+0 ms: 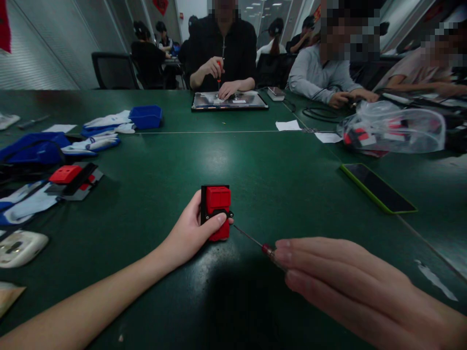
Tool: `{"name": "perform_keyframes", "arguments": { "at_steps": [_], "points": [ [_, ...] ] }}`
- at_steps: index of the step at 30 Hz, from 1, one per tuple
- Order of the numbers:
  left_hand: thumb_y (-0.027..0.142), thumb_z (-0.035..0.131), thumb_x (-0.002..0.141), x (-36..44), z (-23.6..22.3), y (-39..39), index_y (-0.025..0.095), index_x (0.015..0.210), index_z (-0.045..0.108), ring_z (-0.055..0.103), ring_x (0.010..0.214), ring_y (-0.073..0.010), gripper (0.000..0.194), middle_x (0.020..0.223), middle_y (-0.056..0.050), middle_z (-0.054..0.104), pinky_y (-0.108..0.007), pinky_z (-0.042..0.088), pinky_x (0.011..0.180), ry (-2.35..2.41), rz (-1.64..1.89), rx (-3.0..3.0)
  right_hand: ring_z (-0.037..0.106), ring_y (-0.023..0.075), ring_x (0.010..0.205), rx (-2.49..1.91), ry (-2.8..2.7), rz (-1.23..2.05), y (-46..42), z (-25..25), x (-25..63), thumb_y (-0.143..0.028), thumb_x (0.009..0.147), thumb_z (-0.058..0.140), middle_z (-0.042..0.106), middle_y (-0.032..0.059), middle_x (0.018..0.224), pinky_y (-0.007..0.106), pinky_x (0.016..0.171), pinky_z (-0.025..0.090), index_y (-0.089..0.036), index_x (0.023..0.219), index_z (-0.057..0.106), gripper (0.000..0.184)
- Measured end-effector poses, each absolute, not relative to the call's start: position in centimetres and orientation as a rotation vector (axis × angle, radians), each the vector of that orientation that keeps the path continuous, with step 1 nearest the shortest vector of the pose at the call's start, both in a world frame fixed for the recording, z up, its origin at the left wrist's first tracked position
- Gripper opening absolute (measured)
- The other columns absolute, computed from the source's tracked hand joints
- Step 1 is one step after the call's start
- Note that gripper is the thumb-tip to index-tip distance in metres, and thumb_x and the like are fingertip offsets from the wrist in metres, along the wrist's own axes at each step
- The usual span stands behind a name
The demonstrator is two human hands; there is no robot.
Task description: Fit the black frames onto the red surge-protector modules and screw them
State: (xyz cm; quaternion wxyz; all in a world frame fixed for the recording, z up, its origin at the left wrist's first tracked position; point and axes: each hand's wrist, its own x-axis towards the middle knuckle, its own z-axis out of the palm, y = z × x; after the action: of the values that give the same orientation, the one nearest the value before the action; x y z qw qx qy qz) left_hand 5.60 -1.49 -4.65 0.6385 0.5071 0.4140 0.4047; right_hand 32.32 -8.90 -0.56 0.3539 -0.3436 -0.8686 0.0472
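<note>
My left hand (191, 233) grips a small red and black block-shaped part (216, 210) that rests on the green table (277, 184), thumb across its front. My right hand (339, 277) is closed around a thin screwdriver (251, 238) with a red collar. The metal tip of the screwdriver points at the right side of the red part and touches or nearly touches it.
A similar red and black part (73, 179) lies at the left among white and blue gloves (98, 141). A blue bin (146, 116) stands farther back. A green-edged phone (377, 187) and a clear plastic bag (394, 129) lie at right. Other people work across the table.
</note>
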Motion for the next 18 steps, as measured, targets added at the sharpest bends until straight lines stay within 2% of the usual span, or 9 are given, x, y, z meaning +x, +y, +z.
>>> {"name": "perform_keyframes", "arguments": {
  "at_steps": [5,10,15,18],
  "points": [
    [0.037,0.076,0.086,5.7,-4.7,-1.5,0.018,0.126,0.049,0.073,0.101,-0.0268,0.052,0.117,-0.012,0.068,-0.036,0.061,0.081,0.956,0.934,1.192,0.075,0.0236,0.102,-0.935,-2.135,0.107,-11.4,-1.6,31.7,-0.028,0.098,0.061,0.074,0.0029,0.122,0.030,0.086,0.068,-0.044,0.128,0.068,0.035],
    [0.038,0.077,0.085,5.6,-4.7,-1.4,0.017,0.127,0.049,0.074,0.100,-0.0270,0.055,0.120,-0.013,0.068,-0.037,0.060,0.084,0.948,0.921,1.204,0.075,0.0245,0.102,-0.906,-2.145,0.120,-10.6,-1.1,31.8,-0.033,0.099,0.060,0.071,0.0042,0.128,0.033,0.088,0.068,-0.043,0.134,0.064,0.036],
    [0.037,0.078,0.085,5.5,-4.7,-1.5,0.017,0.128,0.049,0.069,0.114,-0.0313,0.055,0.125,-0.014,0.067,-0.041,0.059,0.092,0.950,0.926,1.223,0.076,0.0244,0.098,-0.914,-2.151,0.118,-10.2,-0.5,31.8,-0.035,0.100,0.059,0.074,0.0049,0.121,0.033,0.085,0.068,-0.043,0.130,0.067,0.033],
    [0.037,0.078,0.085,5.6,-4.4,-1.5,0.017,0.128,0.050,0.068,0.115,-0.0315,0.055,0.125,-0.013,0.067,-0.042,0.058,0.093,0.953,0.932,1.234,0.076,0.0244,0.096,-0.919,-2.149,0.118,-10.3,-0.6,31.7,-0.036,0.099,0.059,0.075,0.0047,0.116,0.033,0.082,0.069,-0.042,0.125,0.071,0.029]
  ]
}}
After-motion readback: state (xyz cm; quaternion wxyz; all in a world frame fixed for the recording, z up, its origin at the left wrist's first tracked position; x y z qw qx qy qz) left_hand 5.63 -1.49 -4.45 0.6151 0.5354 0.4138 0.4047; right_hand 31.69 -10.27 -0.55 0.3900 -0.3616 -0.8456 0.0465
